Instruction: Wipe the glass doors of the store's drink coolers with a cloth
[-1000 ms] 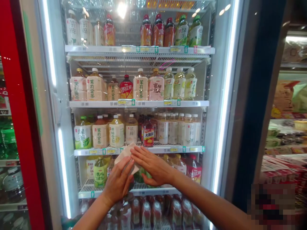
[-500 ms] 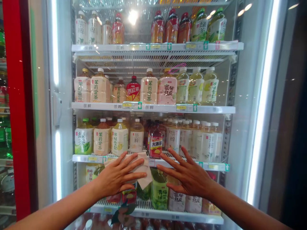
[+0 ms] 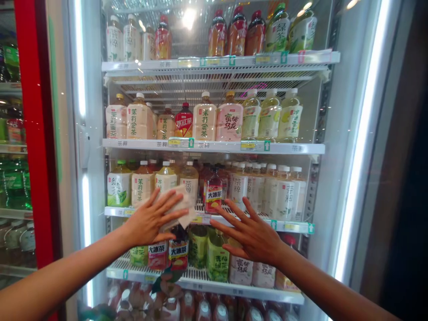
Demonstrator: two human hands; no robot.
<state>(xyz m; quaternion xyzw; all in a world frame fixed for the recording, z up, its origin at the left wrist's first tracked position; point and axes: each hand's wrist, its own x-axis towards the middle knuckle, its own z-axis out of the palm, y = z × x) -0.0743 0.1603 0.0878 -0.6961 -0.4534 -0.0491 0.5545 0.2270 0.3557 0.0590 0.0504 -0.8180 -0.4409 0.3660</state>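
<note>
My left hand point(image 3: 150, 220) lies flat with fingers spread over a pale paper tissue point(image 3: 189, 217), pressing it against the glass door of a drinks fridge. Part of the tissue is covered by the fingers; the rest sticks out on their right and above. To the right, my right hand point(image 3: 254, 234) is stretched out, fingers apart and pointing up and left, with nothing in it. It appears to rest on the glass, though contact is hard to confirm. Behind the glass between the hands stands a dark red iced tea bottle point(image 3: 214, 194).
Rows of bottled tea stand on white shelves point(image 3: 214, 146) behind the glass. Bright light strips point(image 3: 359, 169) run down both sides. A door handle point(image 3: 83, 146) is at the left edge. A red upright panel point(image 3: 38, 147) separates another stocked fridge on the left.
My left hand has slid left and slightly up across the glass, and the tissue moved with it. My right hand has shifted slightly left and up. The view has tilted a little.
</note>
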